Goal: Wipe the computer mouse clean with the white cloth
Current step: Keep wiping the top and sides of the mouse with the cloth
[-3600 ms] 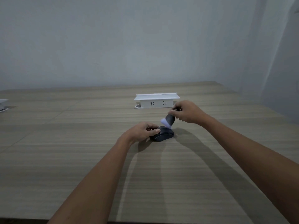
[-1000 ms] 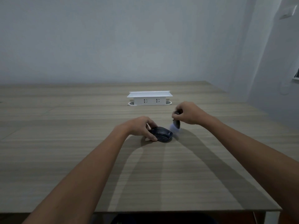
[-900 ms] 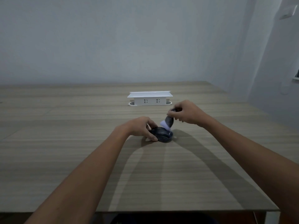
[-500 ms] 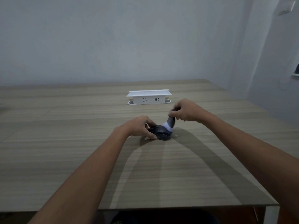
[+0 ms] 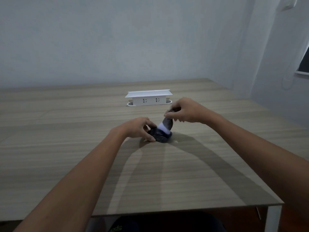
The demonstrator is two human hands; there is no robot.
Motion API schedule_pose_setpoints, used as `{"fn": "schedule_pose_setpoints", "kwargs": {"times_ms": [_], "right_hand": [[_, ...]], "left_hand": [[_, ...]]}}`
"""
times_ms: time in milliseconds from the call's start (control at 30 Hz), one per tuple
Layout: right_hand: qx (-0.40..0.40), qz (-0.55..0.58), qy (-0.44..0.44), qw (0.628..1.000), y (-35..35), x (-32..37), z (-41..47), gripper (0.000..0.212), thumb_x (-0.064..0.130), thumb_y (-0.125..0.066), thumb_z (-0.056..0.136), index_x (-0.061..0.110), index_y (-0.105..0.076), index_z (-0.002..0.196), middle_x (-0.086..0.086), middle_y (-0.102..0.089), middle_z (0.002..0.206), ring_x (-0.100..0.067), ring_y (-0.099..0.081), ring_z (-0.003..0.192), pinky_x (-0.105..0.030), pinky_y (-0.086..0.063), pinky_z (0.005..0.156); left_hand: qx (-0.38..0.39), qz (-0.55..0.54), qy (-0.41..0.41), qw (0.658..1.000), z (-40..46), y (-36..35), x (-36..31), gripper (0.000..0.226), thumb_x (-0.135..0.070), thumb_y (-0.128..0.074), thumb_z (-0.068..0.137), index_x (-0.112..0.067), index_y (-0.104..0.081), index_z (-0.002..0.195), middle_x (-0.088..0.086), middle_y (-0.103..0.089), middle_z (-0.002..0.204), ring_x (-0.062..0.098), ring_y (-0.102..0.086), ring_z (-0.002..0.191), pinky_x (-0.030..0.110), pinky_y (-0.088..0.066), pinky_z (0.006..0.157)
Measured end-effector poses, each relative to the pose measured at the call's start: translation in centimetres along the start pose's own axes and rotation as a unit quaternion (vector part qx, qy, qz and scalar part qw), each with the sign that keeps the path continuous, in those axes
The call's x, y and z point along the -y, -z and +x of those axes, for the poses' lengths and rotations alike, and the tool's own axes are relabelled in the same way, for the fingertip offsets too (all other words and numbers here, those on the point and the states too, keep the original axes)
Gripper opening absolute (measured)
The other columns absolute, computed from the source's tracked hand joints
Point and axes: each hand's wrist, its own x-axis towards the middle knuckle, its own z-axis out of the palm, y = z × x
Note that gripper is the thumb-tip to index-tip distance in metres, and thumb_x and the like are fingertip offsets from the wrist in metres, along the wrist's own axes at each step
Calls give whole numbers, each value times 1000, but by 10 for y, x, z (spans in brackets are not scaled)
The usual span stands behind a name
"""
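Observation:
A dark computer mouse (image 5: 161, 137) lies on the wooden table (image 5: 66, 148), just right of centre. My left hand (image 5: 136, 128) holds it from the left side, with thumb and fingers on its edge. My right hand (image 5: 185, 111) pinches the top of a dark grey holder (image 5: 168, 123) that tilts down to the left. Its white cloth end (image 5: 163, 128) presses on the top of the mouse. The far side of the mouse is hidden behind the cloth and my fingers.
A white power strip box (image 5: 148, 97) with sockets stands a short way behind the mouse. The table's front edge (image 5: 184, 209) is close to me and its right corner (image 5: 280, 202) lies at the lower right. A wall (image 5: 117, 39) rises behind.
A second ago the white end hung just right of the mouse. My right hand has swung it left onto the mouse top, where it stays. My left hand keeps its hold.

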Motion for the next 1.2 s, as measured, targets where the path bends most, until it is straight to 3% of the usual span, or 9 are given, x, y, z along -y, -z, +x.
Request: {"fn": "schedule_pose_setpoints", "kwargs": {"times_ms": [67,167,333,467,567,733,833,1033,1200], "right_hand": [[23,-20,-11,999,-3,-5,-1,13,23,-69,84,14,-78,86,-3,-68,64,-10,-56,51,-25,-50,51],[-48,-77,-6,996,-1,-12,0,12,18,-70,81,12,-80,85,-5,-74,74,-12,-59,62,-24,-46,63],[-5,-14,23,1000,-11,1,-5,11,23,-70,84,17,-79,89,8,-62,59,2,-53,47,-8,-39,49],[-62,-84,41,994,-11,5,4,14,18,-69,81,13,-80,87,10,-62,64,-3,-54,59,-18,-38,57],[-15,-51,73,996,-18,16,2,14,25,-71,83,17,-80,89,6,-69,73,-8,-60,68,-15,-43,60],[-58,-98,64,991,-17,20,10,15,15,-68,81,9,-79,87,2,-71,73,-8,-60,67,-11,-37,59],[-13,-94,90,991,-23,30,11,14,22,-69,81,14,-79,84,2,-70,69,-4,-54,58,-11,-37,51],[-52,-122,59,989,-18,20,17,13,15,-69,80,8,-79,84,-6,-75,78,-16,-65,72,-26,-49,63],[-46,-72,12,996,-15,4,12,14,19,-70,81,9,-80,82,1,-65,62,-8,-54,54,-20,-41,52]], "left_hand": [[4,4,0,1000,0,0,1,66,-37,-86,72,-22,-63,132,-5,-57,116,16,-63,105,41,-50,102],[3,2,-3,1000,0,0,1,65,-35,-86,72,-23,-64,131,-10,-55,110,13,-61,101,39,-50,101],[12,5,-6,1000,2,3,2,66,-34,-86,72,-22,-63,133,-14,-54,106,9,-59,96,31,-50,95],[10,-4,-7,1000,2,3,2,65,-33,-87,71,-21,-65,131,-15,-54,106,5,-59,93,30,-50,94],[7,-1,-16,1000,3,3,3,54,-31,-87,72,-24,-69,122,-11,-57,109,6,-59,94,27,-49,89],[7,-9,-9,1000,4,3,3,61,-34,-87,71,-26,-66,128,-12,-56,110,4,-59,95,29,-49,91],[1,-19,-5,1000,4,2,4,46,-34,-89,68,-34,-71,111,-9,-60,114,10,-61,100,33,-51,93],[6,-8,-2,1000,3,2,2,65,-36,-86,72,-25,-63,132,-12,-55,112,9,-59,99,30,-48,94],[3,2,-6,1000,2,2,2,64,-35,-86,72,-24,-64,131,-7,-56,114,11,-60,98,32,-49,95]]}}
